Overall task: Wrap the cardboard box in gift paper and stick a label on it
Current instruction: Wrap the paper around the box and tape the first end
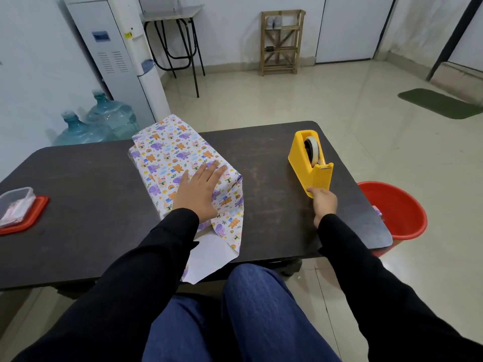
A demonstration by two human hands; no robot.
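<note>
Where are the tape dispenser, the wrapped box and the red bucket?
tape dispenser (300,158): head view, yellow side wall.
wrapped box (167,158): head view, patterned top face.
red bucket (397,205): head view, inner wall.

You get one head view only: looks forward and down, close over the bench (274,152), wide-angle.

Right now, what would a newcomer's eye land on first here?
The gift-wrapped box with cartoon animals, at the middle of the dark table, left grip flat on top, near-end paper flap unsealed. Then the bright yellow tape dispenser to its right, right grip touching its near end, and the red bucket on the floor beside the table's right edge.
</note>
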